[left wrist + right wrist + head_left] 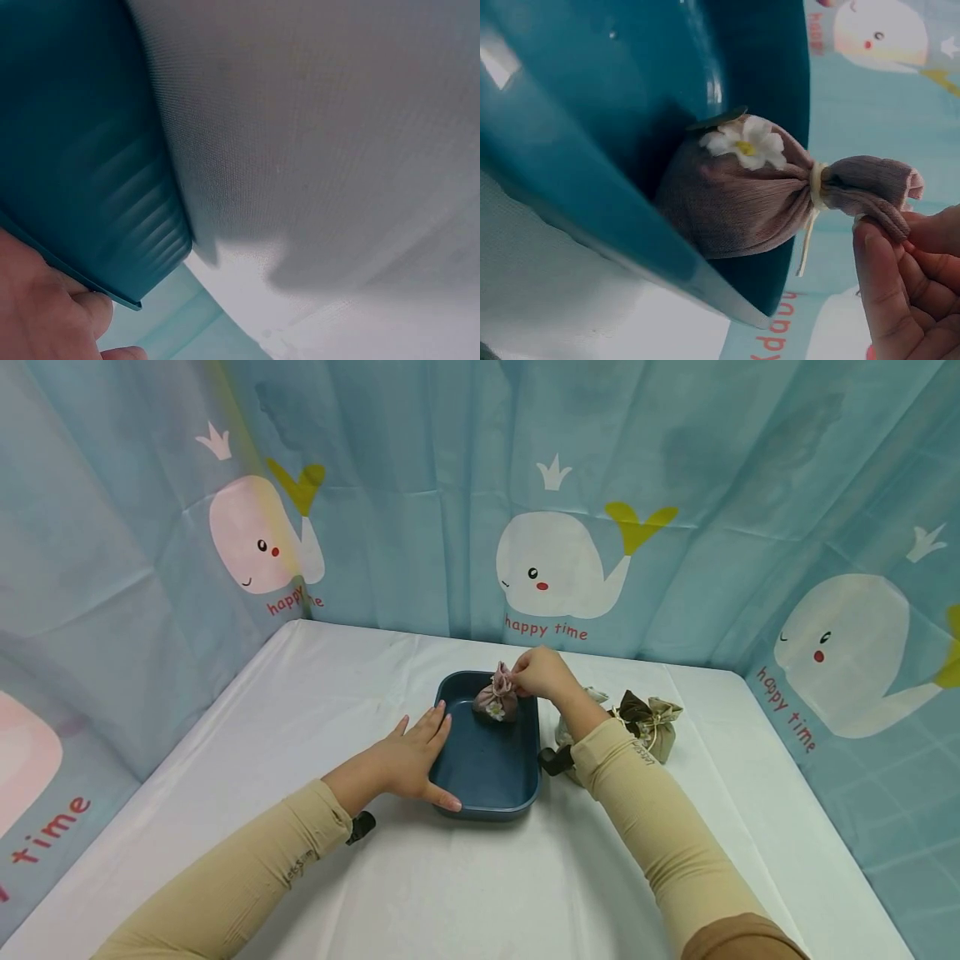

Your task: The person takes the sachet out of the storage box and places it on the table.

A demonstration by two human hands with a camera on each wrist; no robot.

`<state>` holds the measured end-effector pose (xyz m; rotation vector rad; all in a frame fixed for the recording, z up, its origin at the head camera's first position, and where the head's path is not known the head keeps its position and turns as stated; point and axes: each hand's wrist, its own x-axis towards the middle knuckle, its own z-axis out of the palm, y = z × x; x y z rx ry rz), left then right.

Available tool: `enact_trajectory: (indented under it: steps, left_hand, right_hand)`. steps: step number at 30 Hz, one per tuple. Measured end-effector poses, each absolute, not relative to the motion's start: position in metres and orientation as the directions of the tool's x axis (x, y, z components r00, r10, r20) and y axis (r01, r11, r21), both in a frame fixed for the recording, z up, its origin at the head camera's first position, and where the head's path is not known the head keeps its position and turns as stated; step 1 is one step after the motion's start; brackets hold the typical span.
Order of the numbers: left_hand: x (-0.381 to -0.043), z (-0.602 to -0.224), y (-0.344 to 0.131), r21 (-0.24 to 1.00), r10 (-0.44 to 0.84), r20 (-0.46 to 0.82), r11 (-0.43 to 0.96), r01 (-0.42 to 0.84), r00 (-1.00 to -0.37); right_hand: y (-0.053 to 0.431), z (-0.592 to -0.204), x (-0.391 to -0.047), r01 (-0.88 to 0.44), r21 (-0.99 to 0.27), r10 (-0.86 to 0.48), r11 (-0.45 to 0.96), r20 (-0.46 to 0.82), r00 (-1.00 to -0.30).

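Note:
A blue rectangular basin (480, 760) stands on the white-covered table. Inside its far right corner is a small mauve drawstring pouch (495, 700), tied with a pale cord and bearing a white flower (746, 144). My right hand (543, 674) pinches the gathered top of this pouch between thumb and fingers, as the right wrist view shows closely. On the basin's left rim rests my left hand (408, 760), fingers spread and thumb toward the near edge. In the left wrist view, that hand (52, 307) touches the rim from outside.
To the right of the basin, partly behind my right forearm, several more tied pouches sit together, among them an olive-beige pouch (662, 731) and one with a dark brown top (633, 708). A light blue curtain (420, 527) with whale prints surrounds the table's back and sides.

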<state>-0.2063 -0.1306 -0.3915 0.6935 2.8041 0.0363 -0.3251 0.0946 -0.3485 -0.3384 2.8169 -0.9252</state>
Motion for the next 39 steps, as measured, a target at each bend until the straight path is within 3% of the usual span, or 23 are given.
enact_trajectory:
  steps: [16,30,39]
  left_hand:
    - [-0.205,-0.390,-0.130,0.088,0.465,-0.234,0.885,0.458,-0.854]
    - [-0.207,-0.393,-0.130,0.071,0.456,-0.243,0.889,0.453,-0.856]
    - [-0.205,-0.391,-0.131,0.074,0.469,-0.226,0.882,0.465,-0.854]
  right_hand:
    - [0.103,-0.327,-0.311,-0.158,-0.654,-0.267,0.740,-0.070,-0.961]
    - [0.124,-0.305,-0.297,-0.076,-0.831,-0.223,0.551,-0.060,-0.973]
    - [0.138,-0.296,-0.290,-0.108,-0.847,-0.226,0.520,-0.014,-0.974]
